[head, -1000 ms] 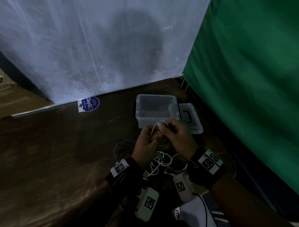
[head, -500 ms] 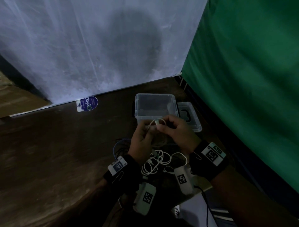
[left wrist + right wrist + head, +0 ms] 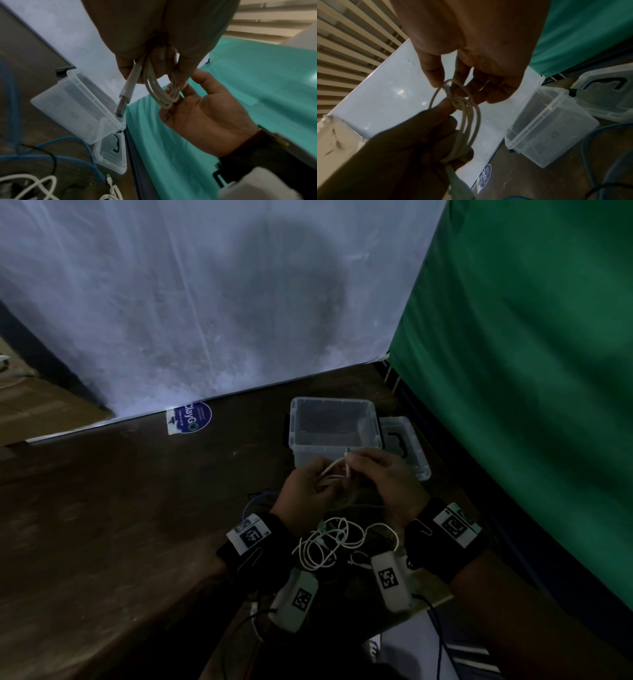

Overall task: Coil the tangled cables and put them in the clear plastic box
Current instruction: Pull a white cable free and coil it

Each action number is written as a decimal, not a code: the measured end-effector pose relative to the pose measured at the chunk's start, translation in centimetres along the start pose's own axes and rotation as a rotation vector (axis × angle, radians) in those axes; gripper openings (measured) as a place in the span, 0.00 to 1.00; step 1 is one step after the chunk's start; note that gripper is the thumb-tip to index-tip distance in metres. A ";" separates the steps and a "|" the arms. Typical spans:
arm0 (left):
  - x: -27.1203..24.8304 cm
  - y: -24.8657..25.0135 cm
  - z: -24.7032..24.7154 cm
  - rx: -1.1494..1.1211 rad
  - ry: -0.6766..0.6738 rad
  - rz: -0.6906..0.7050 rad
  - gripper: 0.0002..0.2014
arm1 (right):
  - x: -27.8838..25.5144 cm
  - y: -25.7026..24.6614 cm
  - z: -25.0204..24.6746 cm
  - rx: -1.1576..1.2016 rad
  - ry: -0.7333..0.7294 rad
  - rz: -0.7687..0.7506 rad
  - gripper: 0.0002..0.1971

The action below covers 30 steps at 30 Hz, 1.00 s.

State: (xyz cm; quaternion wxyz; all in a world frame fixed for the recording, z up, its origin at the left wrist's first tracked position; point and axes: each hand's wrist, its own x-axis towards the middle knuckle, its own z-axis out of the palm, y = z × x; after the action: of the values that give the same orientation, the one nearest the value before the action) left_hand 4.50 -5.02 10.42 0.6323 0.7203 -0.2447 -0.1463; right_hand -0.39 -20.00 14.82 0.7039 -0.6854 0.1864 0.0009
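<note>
A small coil of white cable [image 3: 332, 472] is held between both hands just in front of the clear plastic box [image 3: 310, 455]. My left hand [image 3: 320, 479] grips the coil's loops [image 3: 159, 93], and a plug end [image 3: 127, 90] sticks out below the fingers. My right hand [image 3: 354, 467] pinches the cable's free end at the top of the coil [image 3: 468, 121], with the right fingertips [image 3: 436, 79] touching it. The box [image 3: 539, 136] stands open and looks empty. More tangled white cable [image 3: 325, 546] lies on the table under my wrists.
The box's lid [image 3: 411, 453] lies to the right of the box against a green cloth [image 3: 513, 371]. A blue cable [image 3: 72, 158] and a thin black one [image 3: 51, 159] lie on the dark wooden table [image 3: 120, 525]. A round sticker [image 3: 191, 419] sits by the white back panel.
Both hands stay in front of the box with the coil. The right fingers have shifted slightly with the cable end at the top of the coil.
</note>
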 end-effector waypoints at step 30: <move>1.9 1.6 -1.1 -0.430 -0.053 -0.288 0.13 | 1.2 1.4 -2.1 -0.321 0.031 -0.205 0.08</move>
State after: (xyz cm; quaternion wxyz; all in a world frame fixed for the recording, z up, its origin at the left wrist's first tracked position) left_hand 6.41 -5.30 12.39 0.7370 0.5925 -0.1196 -0.3023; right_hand -0.16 -22.27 13.18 0.5791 -0.8041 0.1242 -0.0516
